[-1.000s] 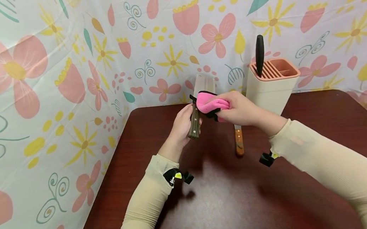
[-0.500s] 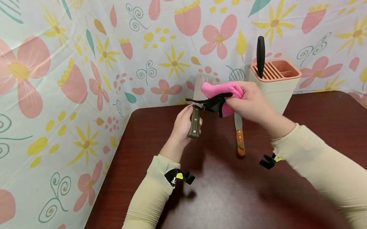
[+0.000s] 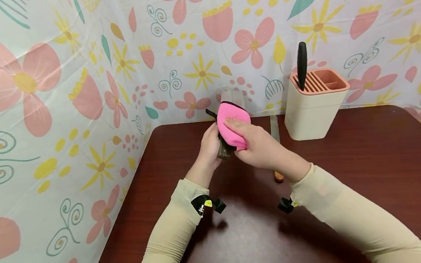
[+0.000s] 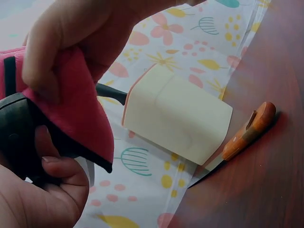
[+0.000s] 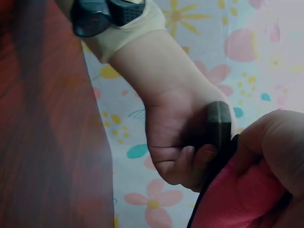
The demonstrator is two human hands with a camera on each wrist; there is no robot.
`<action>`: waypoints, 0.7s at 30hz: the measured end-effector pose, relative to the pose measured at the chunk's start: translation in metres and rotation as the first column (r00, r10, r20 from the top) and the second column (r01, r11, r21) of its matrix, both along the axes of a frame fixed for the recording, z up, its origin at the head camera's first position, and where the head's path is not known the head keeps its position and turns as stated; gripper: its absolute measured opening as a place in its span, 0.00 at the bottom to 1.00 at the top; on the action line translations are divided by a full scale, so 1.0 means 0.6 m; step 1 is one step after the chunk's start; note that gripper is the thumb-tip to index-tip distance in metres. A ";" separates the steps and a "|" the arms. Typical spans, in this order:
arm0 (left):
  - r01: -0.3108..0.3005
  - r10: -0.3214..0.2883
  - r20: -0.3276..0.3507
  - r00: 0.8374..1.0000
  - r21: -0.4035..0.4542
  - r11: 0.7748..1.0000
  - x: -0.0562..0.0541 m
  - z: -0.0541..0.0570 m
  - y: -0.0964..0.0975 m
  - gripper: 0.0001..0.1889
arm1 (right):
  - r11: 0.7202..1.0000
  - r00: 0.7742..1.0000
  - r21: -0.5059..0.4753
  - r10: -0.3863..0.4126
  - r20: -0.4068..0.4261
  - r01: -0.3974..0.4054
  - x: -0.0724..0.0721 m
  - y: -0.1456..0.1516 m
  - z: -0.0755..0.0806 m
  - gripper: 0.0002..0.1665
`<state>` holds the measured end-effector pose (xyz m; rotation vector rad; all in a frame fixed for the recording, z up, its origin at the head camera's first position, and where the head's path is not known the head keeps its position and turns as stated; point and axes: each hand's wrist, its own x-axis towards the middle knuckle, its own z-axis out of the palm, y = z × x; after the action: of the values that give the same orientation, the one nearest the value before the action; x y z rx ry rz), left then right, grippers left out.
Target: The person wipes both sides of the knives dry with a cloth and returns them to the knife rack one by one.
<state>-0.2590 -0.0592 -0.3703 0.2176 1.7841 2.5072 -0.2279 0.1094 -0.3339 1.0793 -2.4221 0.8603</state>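
A dark-handled cleaver (image 3: 225, 151) is held up above the far part of the tabletop (image 3: 374, 169), its handle gripped by the L hand (image 3: 209, 147) w/ fingers curled round. A pink cloth w/ black trim (image 3: 232, 117) is gripped in the R hand (image 3: 257, 145) & held against the cleaver; exact contact is hard to confirm, being hidden. Nearby, an orange-handled knife (image 4: 243, 137) is laid beside a white knife block (image 3: 312, 116), where a black-handled knife (image 3: 302, 64) is slotted.

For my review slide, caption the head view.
Left hand grips a dark-handled knife; right hand holds a pink cloth over it; cream knife block on the table.
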 end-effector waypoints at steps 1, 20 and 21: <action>-0.010 0.010 0.004 1.000 -0.003 1.000 -0.001 0.000 0.000 0.23 | 1.000 1.000 0.019 0.005 0.001 -0.005 0.002 -0.001 -0.002 0.41; -0.134 0.134 0.161 0.978 -0.011 0.991 -0.001 -0.012 0.013 0.05 | 0.998 0.993 0.029 0.060 -0.100 -0.057 0.045 0.013 -0.032 0.38; -0.136 0.136 0.152 0.979 -0.008 0.991 -0.001 -0.013 0.013 0.05 | 0.998 0.992 0.033 0.064 -0.105 -0.061 0.047 0.013 -0.031 0.38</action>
<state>-0.2597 -0.0511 -0.3779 -0.0980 1.7924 2.5372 -0.2000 0.1174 -0.3525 1.1869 -2.3324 0.7681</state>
